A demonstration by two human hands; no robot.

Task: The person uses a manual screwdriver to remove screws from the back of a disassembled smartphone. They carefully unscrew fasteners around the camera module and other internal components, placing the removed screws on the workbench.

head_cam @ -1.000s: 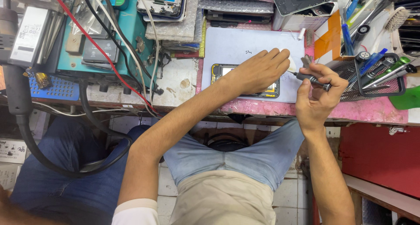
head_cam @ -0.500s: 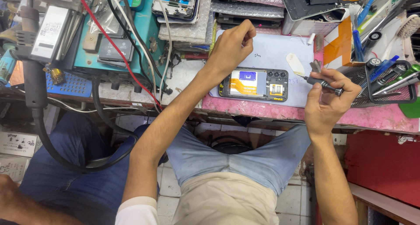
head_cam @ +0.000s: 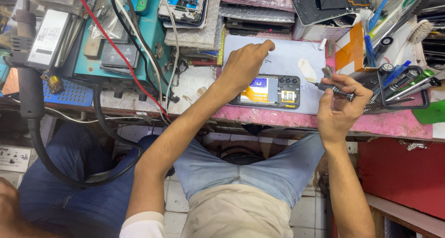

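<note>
Pink bench carries the opened phone on a grey mat; our left hand rests loosely curled above it, our right hand grips a screwdriver.

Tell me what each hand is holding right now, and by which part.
The right hand holds a small screwdriver by its dark handle, tip pointing toward the opened phone. The left hand holds nothing; it rests on the grey mat.

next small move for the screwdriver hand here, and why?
Probably bring the screwdriver tip down to the opened phone. The right hand holds it raised just off the phone's right end, tip pointing that way, while the left hand rests at the phone's top-left edge, seemingly steadying it.
</note>
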